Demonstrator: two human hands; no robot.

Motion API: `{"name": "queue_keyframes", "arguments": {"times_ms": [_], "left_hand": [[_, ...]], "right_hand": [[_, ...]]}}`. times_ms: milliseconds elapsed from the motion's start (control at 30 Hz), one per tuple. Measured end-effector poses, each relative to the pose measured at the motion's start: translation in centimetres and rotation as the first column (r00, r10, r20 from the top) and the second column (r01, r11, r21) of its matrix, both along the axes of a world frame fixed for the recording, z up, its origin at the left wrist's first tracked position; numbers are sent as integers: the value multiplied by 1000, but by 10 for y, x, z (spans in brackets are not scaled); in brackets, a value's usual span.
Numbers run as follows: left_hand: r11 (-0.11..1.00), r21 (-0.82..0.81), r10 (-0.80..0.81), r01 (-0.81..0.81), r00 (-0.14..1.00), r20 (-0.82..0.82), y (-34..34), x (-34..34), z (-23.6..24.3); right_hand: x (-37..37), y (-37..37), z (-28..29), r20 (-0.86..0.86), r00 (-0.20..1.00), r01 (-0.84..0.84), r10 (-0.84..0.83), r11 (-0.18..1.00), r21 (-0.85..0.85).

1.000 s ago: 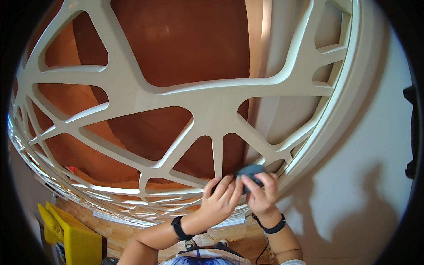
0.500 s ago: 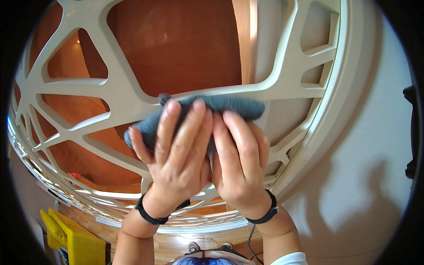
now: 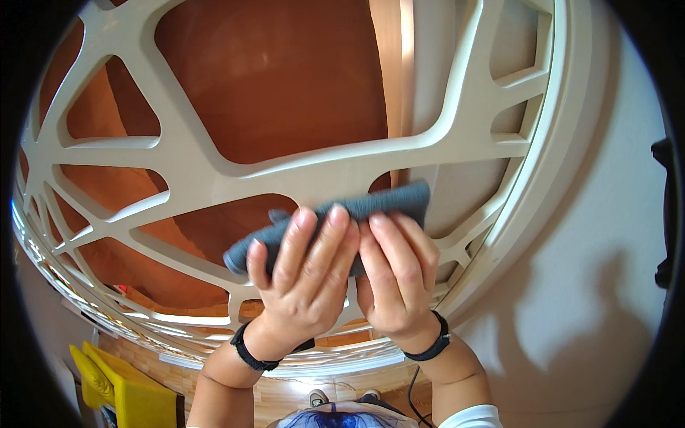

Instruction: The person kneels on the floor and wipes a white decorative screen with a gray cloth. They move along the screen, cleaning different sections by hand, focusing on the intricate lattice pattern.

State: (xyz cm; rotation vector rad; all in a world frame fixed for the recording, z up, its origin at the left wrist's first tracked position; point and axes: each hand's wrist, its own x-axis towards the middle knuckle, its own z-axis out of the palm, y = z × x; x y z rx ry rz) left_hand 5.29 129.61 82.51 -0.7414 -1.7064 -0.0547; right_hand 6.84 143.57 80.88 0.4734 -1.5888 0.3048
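Note:
A folded grey-blue cloth (image 3: 397, 200) stretches between my two hands in the middle of the view. My left hand (image 3: 303, 274) presses its fingers over the left part of the cloth, thumb side toward the other hand. Close beside it, my right hand (image 3: 399, 274) grips the right part with bent fingers. Behind the cloth stands a cream-white lattice panel (image 3: 214, 178) with large rounded openings. Whether the cloth touches the lattice bars cannot be told. My palms and the cloth's lower side are hidden.
Through the openings shows a reddish-brown surface (image 3: 271, 78). A white wall (image 3: 571, 321) carrying shadows rises at the right. At the lower left is a yellow chair (image 3: 135, 385) on the wooden floor (image 3: 285, 399). A black cable (image 3: 412, 389) runs near my feet.
Both hands have come lower in the picture with the cloth, slightly to the right. More of the lattice bar under the large opening is uncovered.

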Motion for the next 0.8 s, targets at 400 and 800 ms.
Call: {"name": "queue_keyframes", "arguments": {"times_ms": [400,800], "left_hand": [[1000,10,-5,5,1000,-26,9,-3,36],[987,-160,-43,21,989,-138,57,0,-32]], "right_hand": [[-9,-4,24,-20,955,-289,294,919,-269],[35,68,-15,270,943,197,-192,980,9]]}}
